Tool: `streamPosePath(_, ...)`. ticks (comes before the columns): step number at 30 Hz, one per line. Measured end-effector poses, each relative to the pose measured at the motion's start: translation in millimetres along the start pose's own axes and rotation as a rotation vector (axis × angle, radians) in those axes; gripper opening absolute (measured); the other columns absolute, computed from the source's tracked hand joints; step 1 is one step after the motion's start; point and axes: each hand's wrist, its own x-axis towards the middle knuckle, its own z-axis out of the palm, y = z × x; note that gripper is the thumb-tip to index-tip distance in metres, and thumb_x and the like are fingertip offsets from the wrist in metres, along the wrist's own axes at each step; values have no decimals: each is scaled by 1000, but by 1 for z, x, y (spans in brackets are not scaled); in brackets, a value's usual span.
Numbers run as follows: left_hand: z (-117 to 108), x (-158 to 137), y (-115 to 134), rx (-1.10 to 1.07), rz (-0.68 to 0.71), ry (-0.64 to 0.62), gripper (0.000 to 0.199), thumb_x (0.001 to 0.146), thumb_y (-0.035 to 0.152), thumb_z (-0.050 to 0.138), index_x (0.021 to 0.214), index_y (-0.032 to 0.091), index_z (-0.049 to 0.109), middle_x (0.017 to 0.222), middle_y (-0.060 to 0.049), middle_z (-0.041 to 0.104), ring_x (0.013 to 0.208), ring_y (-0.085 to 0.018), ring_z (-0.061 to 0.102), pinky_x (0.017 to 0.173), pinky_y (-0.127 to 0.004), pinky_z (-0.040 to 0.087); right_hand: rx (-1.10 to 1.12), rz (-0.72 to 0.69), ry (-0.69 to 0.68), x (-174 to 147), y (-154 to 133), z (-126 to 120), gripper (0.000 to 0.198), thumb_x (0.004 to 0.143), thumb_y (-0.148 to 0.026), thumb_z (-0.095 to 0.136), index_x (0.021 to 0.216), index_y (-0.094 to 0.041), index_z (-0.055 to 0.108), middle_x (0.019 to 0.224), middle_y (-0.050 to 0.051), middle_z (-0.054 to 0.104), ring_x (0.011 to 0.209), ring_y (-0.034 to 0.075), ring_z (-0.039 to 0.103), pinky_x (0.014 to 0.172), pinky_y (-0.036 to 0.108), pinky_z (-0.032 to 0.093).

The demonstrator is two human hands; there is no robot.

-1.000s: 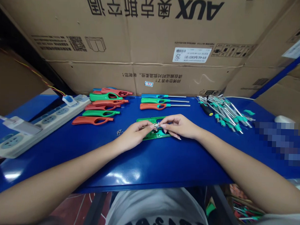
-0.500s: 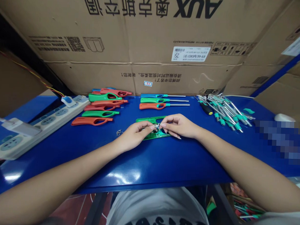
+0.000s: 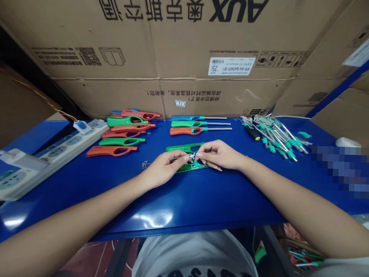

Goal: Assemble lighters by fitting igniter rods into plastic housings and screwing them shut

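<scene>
Both my hands meet over the opened green halves of a lighter casing (image 3: 184,148), which lie on the blue table. My left hand (image 3: 165,166) pinches a small silvery part (image 3: 192,156) between thumb and forefinger; its exact kind is too small to make out. From the other side, the fingertips of my right hand (image 3: 218,155) close on the same small part or something joined to it. Its lower fingers hang over the near casing half. A few tiny screws (image 3: 145,164) lie left of my left hand.
Left stand stacked orange, red and green lighter bodies (image 3: 120,151) beside a white power strip (image 3: 59,150). Three lighters with metal tubes (image 3: 186,131) lie behind the casing. Right are a heap of metal tubes (image 3: 275,135) and a screwdriver (image 3: 253,133). Cardboard (image 3: 175,65) walls the back.
The view has shifted slightly. My hands stay over the casing in nearly the same pinch, with only a tiny movement at the fingertips.
</scene>
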Motion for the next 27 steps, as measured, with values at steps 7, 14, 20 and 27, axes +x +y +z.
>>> streamPosePath(7,1,3,-5,55,60,-5,38,90,51,58,94,16,73,78,-2,67,70,-16,55,63,-24,43,-27,10,8,0,0,1,39,84,-52,71,83,-14,63,52,-7,54,34,3,40,30,17,30)
streamPosePath(14,1,2,-5,79,37,-8,38,92,50,55,96,16,73,87,-3,70,75,-17,57,65,-24,42,-14,15,22,0,0,0,39,84,-51,71,83,-13,64,58,-5,57,35,3,41,31,18,29)
streamPosePath(20,0,3,-7,76,65,-24,39,92,49,56,100,15,74,93,-5,73,81,-19,61,75,-28,45,-31,8,24,0,0,1,41,83,-53,71,83,-13,64,54,-6,54,34,3,39,30,17,29)
streamPosePath(27,6,2,-14,76,108,22,39,93,47,57,102,16,76,96,-6,77,86,-22,65,76,-29,47,-31,8,65,0,5,5,43,81,-56,72,82,-14,62,54,-6,53,34,4,41,29,17,28)
